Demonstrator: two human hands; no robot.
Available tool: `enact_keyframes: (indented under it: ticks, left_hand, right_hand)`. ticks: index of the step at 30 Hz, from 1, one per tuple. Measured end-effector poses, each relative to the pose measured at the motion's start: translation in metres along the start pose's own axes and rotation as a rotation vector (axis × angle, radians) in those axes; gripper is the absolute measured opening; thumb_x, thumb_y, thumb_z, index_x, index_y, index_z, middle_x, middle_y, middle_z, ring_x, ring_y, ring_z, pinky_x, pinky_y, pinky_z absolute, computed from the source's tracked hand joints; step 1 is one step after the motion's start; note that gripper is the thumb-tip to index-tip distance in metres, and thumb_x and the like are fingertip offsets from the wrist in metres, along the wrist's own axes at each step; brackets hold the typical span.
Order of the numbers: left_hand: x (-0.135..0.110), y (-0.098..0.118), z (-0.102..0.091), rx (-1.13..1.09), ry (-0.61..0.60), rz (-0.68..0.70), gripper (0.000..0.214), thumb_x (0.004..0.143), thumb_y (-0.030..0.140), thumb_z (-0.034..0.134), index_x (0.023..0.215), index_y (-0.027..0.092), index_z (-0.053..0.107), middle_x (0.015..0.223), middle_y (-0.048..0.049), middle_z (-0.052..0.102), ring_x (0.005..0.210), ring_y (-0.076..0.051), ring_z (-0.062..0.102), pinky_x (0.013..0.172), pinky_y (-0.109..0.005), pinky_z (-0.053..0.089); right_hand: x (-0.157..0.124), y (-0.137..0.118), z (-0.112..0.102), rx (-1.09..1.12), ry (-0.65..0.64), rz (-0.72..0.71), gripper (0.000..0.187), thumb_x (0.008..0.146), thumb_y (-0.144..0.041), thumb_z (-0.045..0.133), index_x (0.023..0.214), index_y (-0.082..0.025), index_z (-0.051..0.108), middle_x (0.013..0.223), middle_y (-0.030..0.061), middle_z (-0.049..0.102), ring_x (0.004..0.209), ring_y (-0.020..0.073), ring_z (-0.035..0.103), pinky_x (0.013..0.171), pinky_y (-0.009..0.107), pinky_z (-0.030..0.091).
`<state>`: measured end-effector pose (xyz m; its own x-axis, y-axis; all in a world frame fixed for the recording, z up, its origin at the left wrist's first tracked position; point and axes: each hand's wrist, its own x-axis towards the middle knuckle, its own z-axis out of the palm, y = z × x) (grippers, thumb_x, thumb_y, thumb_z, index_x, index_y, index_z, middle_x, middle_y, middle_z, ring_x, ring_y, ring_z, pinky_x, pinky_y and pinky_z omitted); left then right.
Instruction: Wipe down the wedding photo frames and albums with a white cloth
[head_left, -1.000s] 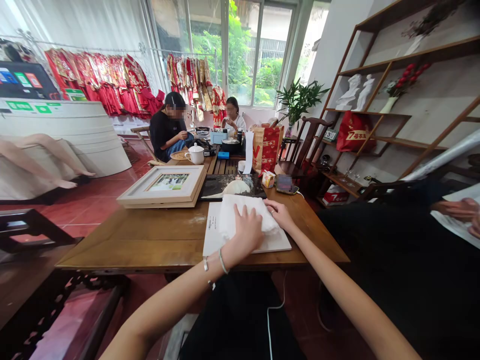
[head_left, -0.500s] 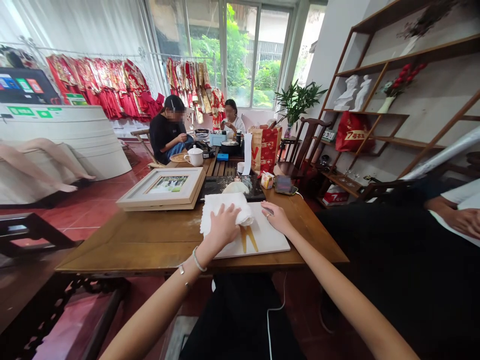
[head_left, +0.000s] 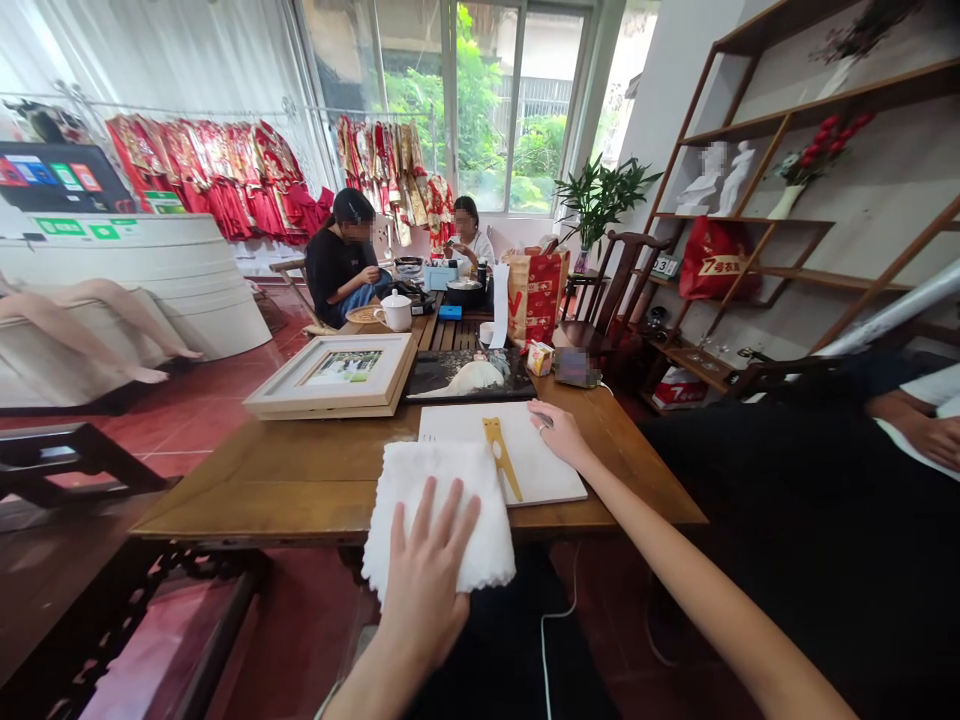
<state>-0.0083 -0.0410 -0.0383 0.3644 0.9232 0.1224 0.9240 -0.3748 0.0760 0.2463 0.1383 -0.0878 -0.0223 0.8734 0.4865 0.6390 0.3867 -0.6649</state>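
Note:
A white cloth [head_left: 442,480] with scalloped edges overhangs the table's front edge and the near left of a white board. My left hand [head_left: 431,550] has its fingers spread over the cloth, the thumb at the near edge, holding it. The white board [head_left: 457,422] lies on the wooden table, carrying a golden-brown figure [head_left: 501,455] partly covered by the cloth. At the board's far right edge, my right hand [head_left: 559,432] is closed on it; something small and grey shows by the fingers, too small to name.
Behind the board lies a dark picture panel [head_left: 469,376]. Framed pictures [head_left: 281,400] are stacked at left. Farther back are a lidded white cup [head_left: 395,310], a small box [head_left: 540,358], a paper bag [head_left: 534,300] and two seated people. Another person's hands [head_left: 926,435] show at right.
My left hand has drawn the cloth toward me, off the board's middle to the table's front edge, uncovering more of the golden-brown figure. My right hand stays at the board's edge.

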Motion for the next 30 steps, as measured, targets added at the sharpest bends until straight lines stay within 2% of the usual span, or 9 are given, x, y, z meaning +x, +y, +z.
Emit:
enact_keyframes:
  ticks: [4,9,15,19,22,24,27,30]
  left_hand:
    - [0.016,-0.008,-0.009,-0.022,-0.074,0.012,0.09,0.055,0.008,0.047,0.141,0.032,0.032,0.151,0.0064,0.019,0.14,-0.028,0.005,0.11,-0.055,0.01]
    - [0.063,-0.024,-0.02,-0.03,-0.111,0.007,0.076,0.066,0.013,0.046,0.139,0.03,0.035,0.149,0.0028,0.027,0.138,-0.029,0.015,0.108,-0.055,0.02]
    - [0.13,-0.041,-0.014,0.007,-0.069,0.032,0.062,0.076,0.02,0.043,0.138,0.025,0.038,0.148,-0.0033,0.031,0.136,-0.032,0.021,0.105,-0.056,0.023]
    - [0.153,-0.044,-0.01,0.016,-0.066,0.024,0.062,0.077,0.019,0.043,0.138,0.022,0.036,0.148,-0.0065,0.031,0.135,-0.034,0.022,0.103,-0.059,0.022]
    - [0.152,-0.042,-0.011,0.018,-0.083,0.031,0.062,0.076,0.019,0.045,0.138,0.022,0.037,0.147,-0.0073,0.031,0.135,-0.034,0.022,0.103,-0.06,0.023]
    - [0.143,-0.04,-0.013,0.016,-0.094,0.039,0.063,0.076,0.018,0.045,0.138,0.023,0.037,0.148,-0.0066,0.031,0.135,-0.034,0.022,0.104,-0.059,0.023]
    - [0.115,-0.034,-0.016,0.012,-0.112,0.06,0.068,0.072,0.015,0.046,0.139,0.023,0.035,0.149,-0.0049,0.029,0.137,-0.034,0.018,0.106,-0.059,0.02]
    - [0.076,-0.028,-0.02,-0.006,-0.136,0.086,0.079,0.064,0.011,0.047,0.141,0.026,0.033,0.151,-0.0015,0.024,0.139,-0.031,0.011,0.109,-0.057,0.015]
  right_hand:
    - [0.001,0.003,0.001,-0.002,0.017,0.007,0.028,0.078,-0.014,0.052,0.099,-0.019,0.07,0.113,0.0083,0.067,0.112,0.0224,0.059,0.101,0.041,0.043]
    - [0.003,0.008,0.001,0.009,0.01,-0.005,0.027,0.077,-0.014,0.054,0.098,-0.022,0.07,0.113,0.0061,0.067,0.113,0.0222,0.058,0.103,0.042,0.041]
    - [0.003,0.008,0.0,0.018,-0.004,0.013,0.028,0.079,-0.014,0.053,0.1,-0.02,0.069,0.116,0.0076,0.065,0.117,0.0221,0.055,0.104,0.041,0.04]
    - [0.003,0.007,0.0,0.01,-0.01,0.015,0.028,0.079,-0.014,0.053,0.101,-0.017,0.069,0.116,0.0098,0.065,0.116,0.0227,0.056,0.105,0.041,0.038]
    - [0.003,0.007,0.001,0.007,0.004,0.015,0.028,0.078,-0.014,0.054,0.1,-0.02,0.069,0.116,0.0082,0.066,0.115,0.0227,0.057,0.104,0.043,0.039]
    - [0.003,0.007,0.001,0.016,0.012,0.017,0.028,0.078,-0.014,0.054,0.1,-0.021,0.07,0.115,0.007,0.066,0.114,0.0227,0.057,0.104,0.043,0.039]
    - [0.003,0.007,0.001,0.021,0.015,0.02,0.028,0.077,-0.013,0.054,0.099,-0.021,0.07,0.114,0.0078,0.067,0.114,0.023,0.058,0.104,0.044,0.039]
    - [0.003,0.007,0.002,0.024,0.022,0.016,0.028,0.078,-0.014,0.053,0.1,-0.02,0.07,0.114,0.0081,0.066,0.113,0.0229,0.058,0.103,0.043,0.04]
